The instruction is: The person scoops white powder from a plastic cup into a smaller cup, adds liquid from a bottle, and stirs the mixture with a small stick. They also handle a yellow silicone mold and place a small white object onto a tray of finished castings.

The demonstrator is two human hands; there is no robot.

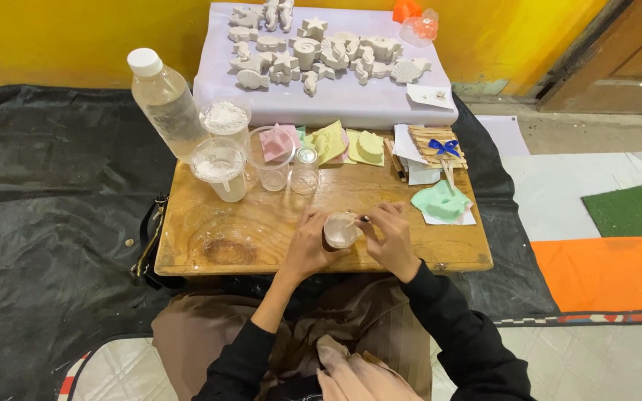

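The left hand was wrapped around a small clear cup holding a pale, milky mix, steadying it just above the front edge of the low wooden bench. The right hand was closed in a pinch on a thin stick whose tip reached into the cup's mouth, so both hands met over the cup near the middle of the bench's front. Behind them, toward the left, stood a clear plastic bottle with a white cap, tilted slightly, beside two clear cups of white powder, one behind the other. Just to their right stood an empty clear cup and a small glass jar. Along the back edge lay a pink mould and yellow moulds, and farther right a bundle of wooden sticks with a blue bow on top. A mint green mould rested on white paper near the right end, close to the right hand but apart from it. Beyond the bench, a white board carried many pale cast figures shaped like stars, shells and seahorses. A black sheet covered the floor to the left.
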